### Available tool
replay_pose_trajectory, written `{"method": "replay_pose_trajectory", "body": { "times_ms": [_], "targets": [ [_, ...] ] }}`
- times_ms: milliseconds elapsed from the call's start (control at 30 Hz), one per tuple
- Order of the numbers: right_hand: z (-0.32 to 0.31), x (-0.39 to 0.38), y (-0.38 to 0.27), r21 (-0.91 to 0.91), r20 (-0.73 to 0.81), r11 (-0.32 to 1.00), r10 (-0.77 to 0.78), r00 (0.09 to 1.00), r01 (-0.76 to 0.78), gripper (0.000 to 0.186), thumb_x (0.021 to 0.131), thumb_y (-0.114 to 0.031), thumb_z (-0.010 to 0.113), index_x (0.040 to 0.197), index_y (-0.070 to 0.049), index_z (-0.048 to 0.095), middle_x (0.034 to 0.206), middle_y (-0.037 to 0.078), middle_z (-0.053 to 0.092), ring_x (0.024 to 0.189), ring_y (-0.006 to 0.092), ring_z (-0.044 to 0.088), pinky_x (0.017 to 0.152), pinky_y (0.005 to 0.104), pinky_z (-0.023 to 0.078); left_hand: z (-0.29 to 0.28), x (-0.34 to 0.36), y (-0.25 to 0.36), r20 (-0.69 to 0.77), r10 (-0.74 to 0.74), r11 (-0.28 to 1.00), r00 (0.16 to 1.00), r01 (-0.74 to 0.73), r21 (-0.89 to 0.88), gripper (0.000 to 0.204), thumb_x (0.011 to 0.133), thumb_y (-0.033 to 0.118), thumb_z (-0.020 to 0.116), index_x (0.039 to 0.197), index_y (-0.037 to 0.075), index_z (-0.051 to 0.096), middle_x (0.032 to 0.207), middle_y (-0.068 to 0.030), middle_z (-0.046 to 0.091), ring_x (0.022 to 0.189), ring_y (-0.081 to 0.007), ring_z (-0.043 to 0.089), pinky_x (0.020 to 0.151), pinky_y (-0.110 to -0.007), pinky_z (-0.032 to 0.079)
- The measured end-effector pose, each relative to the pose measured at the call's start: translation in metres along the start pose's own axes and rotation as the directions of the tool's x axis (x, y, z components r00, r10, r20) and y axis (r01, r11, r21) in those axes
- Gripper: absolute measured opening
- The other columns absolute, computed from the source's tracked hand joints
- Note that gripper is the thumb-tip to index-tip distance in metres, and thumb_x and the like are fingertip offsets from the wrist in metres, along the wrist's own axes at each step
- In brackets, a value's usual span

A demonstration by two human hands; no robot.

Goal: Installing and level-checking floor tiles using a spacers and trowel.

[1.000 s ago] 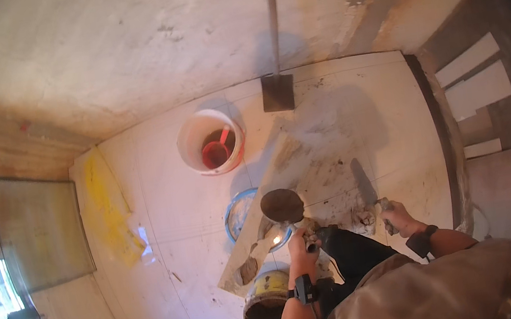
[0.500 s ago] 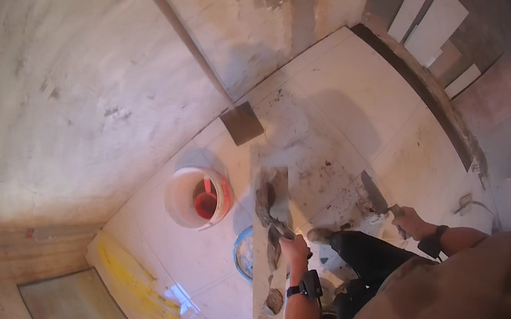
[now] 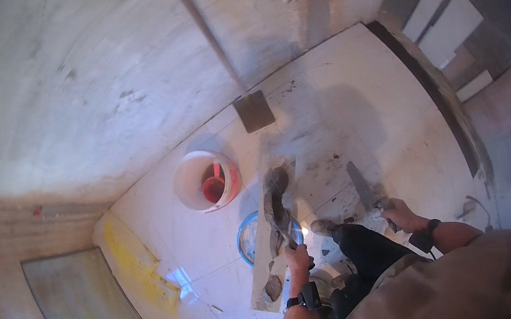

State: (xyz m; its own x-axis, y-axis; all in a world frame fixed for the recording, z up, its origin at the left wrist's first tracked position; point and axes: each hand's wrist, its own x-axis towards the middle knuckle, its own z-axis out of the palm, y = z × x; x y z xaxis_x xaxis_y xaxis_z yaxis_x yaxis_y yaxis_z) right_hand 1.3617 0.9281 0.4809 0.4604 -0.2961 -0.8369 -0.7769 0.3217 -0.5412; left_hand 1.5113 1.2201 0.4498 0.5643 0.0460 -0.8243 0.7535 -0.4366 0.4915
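My left hand (image 3: 297, 259) is closed round the handle of a long tool caked with grey mortar (image 3: 275, 206); the exact shape under the mortar is hidden. It sits over a long pale board (image 3: 264, 295) with grey lumps of mortar (image 3: 272, 287) on it. My right hand (image 3: 401, 215) grips a trowel by its handle. The trowel's grey, narrow blade (image 3: 360, 185) points away from me over the smeared floor. Between my hands, a shoe (image 3: 323, 227) and a dark trouser leg (image 3: 368, 248) show.
A white bucket (image 3: 188, 183) holding a red dipper (image 3: 213, 187) stands beyond the board. A blue-rimmed basin (image 3: 240, 241) is partly covered by the board. A long-handled shovel (image 3: 254, 112) leans on the wall. White panels (image 3: 451, 28) stand at the right, yellow sheeting (image 3: 132, 270) lies left.
The view has shifted slightly. The mortar-caked tool in my left hand now shows a lump at its far end. My right hand has swung the trowel a little to the left.
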Motion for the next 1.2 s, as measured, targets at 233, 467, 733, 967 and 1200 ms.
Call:
{"method": "replay_pose_trajectory", "body": {
  "times_ms": [233,467,733,967,1200],
  "targets": [
    [0.036,-0.005,-0.015,-0.105,0.092,0.984,-0.135,0.987,0.144,0.014,0.078,-0.009,0.059,0.09,-0.006,0.054,0.063,0.003,0.051,0.044,0.0138,0.049,0.037,0.0298,0.04,-0.05,-0.039,-0.159,0.058,-0.008,0.768,0.998,0.044,-0.639,0.009,0.08,0.011,0.056,0.078,0.003,0.053,0.061,-0.0039,0.051,0.044,-0.0134,0.047,0.042,-0.028,0.037],
    [0.087,-0.05,-0.005,-0.256,0.236,0.957,-0.076,0.969,0.138,0.014,0.08,-0.013,0.062,0.089,-0.007,0.053,0.063,0.003,0.05,0.041,0.0141,0.048,0.035,0.029,0.038,-0.074,-0.15,-0.248,-0.019,-0.054,0.491,0.998,0.01,-0.871,0.005,0.08,0.007,0.054,0.079,0.003,0.051,0.064,-0.0036,0.05,0.049,-0.0148,0.048,0.046,-0.028,0.038],
    [0.136,-0.108,0.047,-0.494,0.34,0.852,0.006,0.94,0.173,0.017,0.081,-0.018,0.063,0.086,-0.008,0.051,0.062,0.002,0.049,0.041,0.0125,0.047,0.035,0.0278,0.038,-0.057,-0.183,-0.293,-0.402,-0.085,0.655,0.911,-0.253,-0.712,0.015,0.076,0.008,0.056,0.086,-0.001,0.05,0.067,-0.0084,0.053,0.048,-0.0184,0.054,0.044,-0.032,0.043],
    [0.15,-0.118,0.055,-0.554,0.389,0.771,-0.093,0.917,0.313,0.034,0.079,-0.022,0.068,0.103,-0.003,0.054,0.061,0.003,0.053,0.044,0.0121,0.05,0.037,0.0273,0.039,-0.076,-0.102,-0.285,-0.221,-0.041,0.722,0.974,-0.124,-0.68,0.011,0.077,0.01,0.056,0.077,-0.001,0.051,0.064,-0.009,0.054,0.046,-0.0209,0.055,0.041,-0.034,0.044],
    [0.196,-0.081,0.039,-0.544,0.726,0.129,-0.423,0.543,0.829,0.041,0.079,-0.035,0.063,0.105,-0.004,0.058,0.075,0.019,0.064,0.066,0.0332,0.064,0.057,0.0419,0.05,-0.14,-0.169,-0.245,0.028,-0.043,0.541,0.999,0.047,-0.84,0.008,0.084,0.01,0.053,0.078,0.005,0.051,0.059,-0.0042,0.049,0.043,-0.0175,0.049,0.039,-0.032,0.04]
  ]
}}
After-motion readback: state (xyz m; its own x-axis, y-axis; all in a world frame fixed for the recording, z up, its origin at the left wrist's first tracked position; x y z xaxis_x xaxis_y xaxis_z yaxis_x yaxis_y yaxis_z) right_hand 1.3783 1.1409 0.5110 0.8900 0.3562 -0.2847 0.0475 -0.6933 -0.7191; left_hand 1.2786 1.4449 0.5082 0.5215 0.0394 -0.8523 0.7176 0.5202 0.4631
